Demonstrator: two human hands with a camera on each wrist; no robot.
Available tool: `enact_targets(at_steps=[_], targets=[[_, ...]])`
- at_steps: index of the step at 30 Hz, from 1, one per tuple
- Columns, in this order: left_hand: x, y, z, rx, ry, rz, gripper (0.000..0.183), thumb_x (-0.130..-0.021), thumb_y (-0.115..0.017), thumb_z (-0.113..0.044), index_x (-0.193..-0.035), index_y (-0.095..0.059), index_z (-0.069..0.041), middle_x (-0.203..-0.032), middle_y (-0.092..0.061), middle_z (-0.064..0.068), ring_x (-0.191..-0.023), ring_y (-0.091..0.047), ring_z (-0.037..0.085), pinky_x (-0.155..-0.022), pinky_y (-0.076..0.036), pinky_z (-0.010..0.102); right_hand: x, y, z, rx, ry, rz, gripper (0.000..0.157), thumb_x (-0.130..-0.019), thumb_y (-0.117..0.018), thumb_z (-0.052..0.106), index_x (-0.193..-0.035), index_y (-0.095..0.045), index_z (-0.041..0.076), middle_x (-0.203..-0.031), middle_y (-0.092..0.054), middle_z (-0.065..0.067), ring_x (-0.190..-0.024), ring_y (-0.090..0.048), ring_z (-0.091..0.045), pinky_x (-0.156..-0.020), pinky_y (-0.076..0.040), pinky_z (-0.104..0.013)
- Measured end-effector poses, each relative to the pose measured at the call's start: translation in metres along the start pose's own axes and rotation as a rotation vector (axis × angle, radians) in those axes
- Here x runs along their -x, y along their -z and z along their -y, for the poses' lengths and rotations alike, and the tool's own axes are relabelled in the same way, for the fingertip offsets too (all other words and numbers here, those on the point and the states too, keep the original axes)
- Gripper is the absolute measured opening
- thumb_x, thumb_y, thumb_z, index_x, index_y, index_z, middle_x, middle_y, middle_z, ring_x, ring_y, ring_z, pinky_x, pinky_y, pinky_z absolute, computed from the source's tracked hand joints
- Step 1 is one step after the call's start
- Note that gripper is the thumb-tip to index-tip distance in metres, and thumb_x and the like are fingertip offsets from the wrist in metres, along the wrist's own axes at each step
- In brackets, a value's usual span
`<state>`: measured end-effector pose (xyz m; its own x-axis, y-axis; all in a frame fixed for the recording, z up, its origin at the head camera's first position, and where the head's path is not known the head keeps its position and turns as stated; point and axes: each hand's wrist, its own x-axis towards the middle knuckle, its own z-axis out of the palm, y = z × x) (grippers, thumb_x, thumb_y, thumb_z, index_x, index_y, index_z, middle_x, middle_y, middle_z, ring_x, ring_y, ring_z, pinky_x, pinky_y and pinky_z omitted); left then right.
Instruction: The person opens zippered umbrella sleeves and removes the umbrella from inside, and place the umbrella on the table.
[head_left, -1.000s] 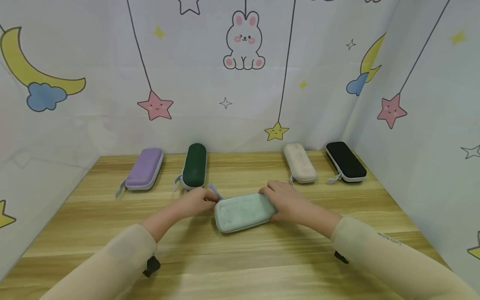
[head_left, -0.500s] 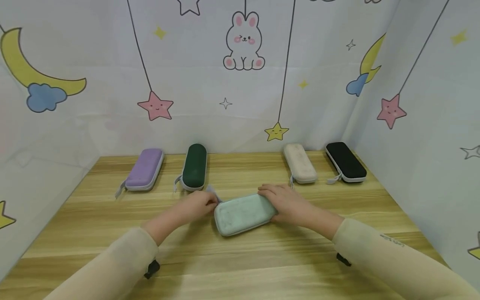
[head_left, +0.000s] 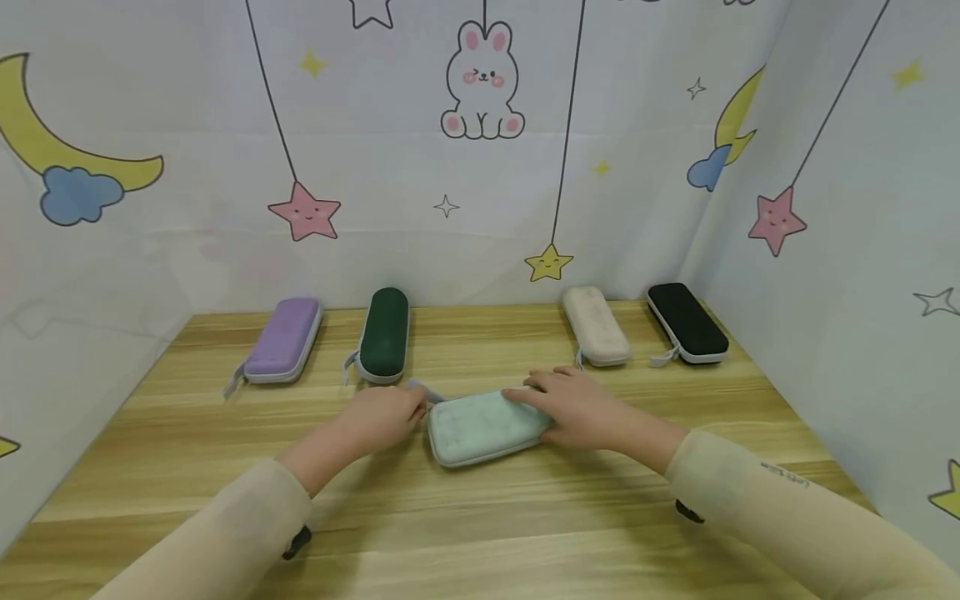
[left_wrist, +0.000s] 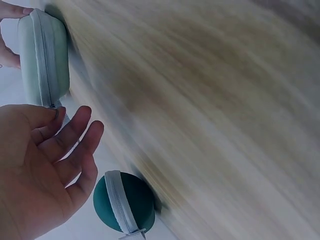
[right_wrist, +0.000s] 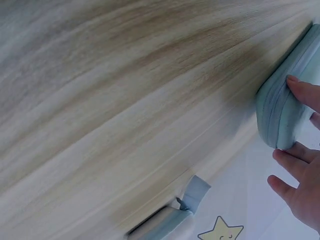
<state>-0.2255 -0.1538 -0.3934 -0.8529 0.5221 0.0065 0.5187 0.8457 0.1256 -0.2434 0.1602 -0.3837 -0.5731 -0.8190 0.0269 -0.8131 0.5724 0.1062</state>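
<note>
A mint-green zippered case (head_left: 483,427) lies slightly slanted on the wooden table, in the middle of the head view. My right hand (head_left: 581,410) grips its right end; the right wrist view has the thumb on the zip side and fingers (right_wrist: 295,157) at the end. At the case's left end my left hand (head_left: 382,417) pinches the zip pull between thumb and forefinger. A grey ribbon tab (head_left: 426,390) sticks out past those fingers. In the left wrist view the zip (left_wrist: 47,60) runs along the case's side, looking closed, and the other fingers are loosely bent.
Along the back edge lie a purple case (head_left: 285,337) and a dark green case (head_left: 385,333) on the left, a beige case (head_left: 597,325) and a black case (head_left: 687,321) on the right. A patterned white curtain (head_left: 405,150) hangs behind the table (head_left: 480,533).
My left hand has shifted slightly left with the pull, and the ribbon tab lies flatter. My right fingers reach a little farther over the top of the case. The view has turned slightly.
</note>
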Motion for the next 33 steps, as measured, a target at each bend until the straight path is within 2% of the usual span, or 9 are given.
enact_targets(at_steps=[4, 8, 11, 17, 22, 26, 28, 30, 33], targets=[[0.0, -0.004, 0.002, -0.022, 0.001, 0.013, 0.024, -0.101, -0.051, -0.017, -0.078, -0.046, -0.013, -0.06, -0.042, -0.002, -0.052, -0.039, 0.011, -0.05, -0.033, 0.028, 0.0, 0.001, 0.001, 0.01, -0.013, 0.017, 0.076, -0.081, -0.079, 0.037, -0.146, -0.046, 0.019, -0.121, -0.059, -0.01, -0.113, -0.056, -0.025, -0.099, -0.039, -0.047], [0.0, -0.006, 0.0, -0.027, 0.021, 0.067, 0.022, -0.102, -0.051, -0.018, -0.08, -0.048, -0.013, -0.063, -0.045, -0.003, -0.056, -0.042, 0.012, -0.052, -0.038, 0.031, 0.001, -0.002, 0.0, -0.026, -0.071, 0.027, 0.069, -0.082, -0.076, 0.041, -0.142, -0.052, 0.015, -0.108, -0.062, -0.009, -0.094, -0.06, -0.024, -0.084, -0.047, -0.043], [0.0, -0.007, -0.003, -0.017, 0.033, 0.084, 0.021, -0.101, -0.052, -0.02, -0.081, -0.051, -0.014, -0.066, -0.048, -0.004, -0.059, -0.045, 0.012, -0.053, -0.04, 0.032, 0.001, -0.005, 0.0, -0.057, -0.139, 0.032, 0.067, -0.083, -0.074, 0.045, -0.139, -0.055, 0.013, -0.104, -0.062, -0.01, -0.086, -0.061, -0.024, -0.074, -0.05, -0.04], [-0.002, -0.008, -0.007, 0.002, 0.038, 0.085, 0.018, -0.1, -0.055, -0.02, -0.082, -0.053, -0.015, -0.069, -0.051, -0.005, -0.06, -0.047, 0.012, -0.054, -0.041, 0.033, -0.002, -0.006, 0.007, -0.081, -0.264, 0.053, 0.067, -0.084, -0.073, 0.048, -0.137, -0.057, 0.012, -0.104, -0.062, -0.012, -0.084, -0.062, -0.023, -0.071, -0.051, -0.04], [-0.004, -0.007, -0.009, 0.001, 0.051, 0.076, 0.019, -0.1, -0.056, -0.019, -0.082, -0.053, -0.014, -0.068, -0.05, -0.004, -0.06, -0.047, 0.013, -0.054, -0.041, 0.033, -0.004, -0.003, 0.014, -0.096, -0.318, 0.097, 0.072, -0.083, -0.071, 0.054, -0.138, -0.055, 0.01, -0.105, -0.062, -0.012, -0.086, -0.062, -0.024, -0.072, -0.051, -0.042], [-0.005, -0.006, -0.008, -0.006, 0.051, 0.039, 0.017, -0.098, -0.058, -0.016, -0.081, -0.055, -0.012, -0.067, -0.051, -0.003, -0.058, -0.045, 0.012, -0.053, -0.041, 0.032, -0.004, -0.001, 0.014, -0.055, -0.292, 0.124, 0.079, -0.081, -0.068, 0.062, -0.138, -0.054, 0.009, -0.105, -0.061, -0.008, -0.087, -0.06, -0.021, -0.072, -0.051, -0.04], [-0.005, -0.007, -0.007, -0.012, 0.046, 0.028, 0.018, -0.098, -0.057, -0.015, -0.081, -0.055, -0.011, -0.065, -0.05, -0.003, -0.056, -0.044, 0.012, -0.052, -0.041, 0.031, -0.004, 0.001, 0.012, -0.048, -0.25, 0.146, 0.081, -0.08, -0.071, 0.06, -0.141, -0.051, 0.011, -0.112, -0.059, -0.008, -0.093, -0.06, -0.021, -0.077, -0.051, -0.04], [-0.005, -0.007, -0.006, -0.023, 0.039, 0.02, 0.019, -0.098, -0.056, -0.014, -0.079, -0.054, -0.011, -0.064, -0.049, -0.003, -0.055, -0.044, 0.012, -0.05, -0.04, 0.031, -0.005, 0.004, 0.01, -0.056, -0.185, 0.181, 0.081, -0.079, -0.076, 0.051, -0.145, -0.046, 0.016, -0.129, -0.054, -0.009, -0.107, -0.058, -0.025, -0.085, -0.049, -0.043], [-0.006, -0.007, -0.005, -0.039, 0.034, 0.012, 0.021, -0.098, -0.054, -0.015, -0.078, -0.052, -0.011, -0.062, -0.047, -0.003, -0.053, -0.043, 0.012, -0.048, -0.039, 0.031, -0.006, 0.01, 0.008, -0.057, -0.062, 0.245, 0.085, -0.08, -0.082, 0.029, -0.152, -0.035, 0.032, -0.153, -0.033, -0.006, -0.127, -0.046, -0.028, -0.091, -0.047, -0.046]])
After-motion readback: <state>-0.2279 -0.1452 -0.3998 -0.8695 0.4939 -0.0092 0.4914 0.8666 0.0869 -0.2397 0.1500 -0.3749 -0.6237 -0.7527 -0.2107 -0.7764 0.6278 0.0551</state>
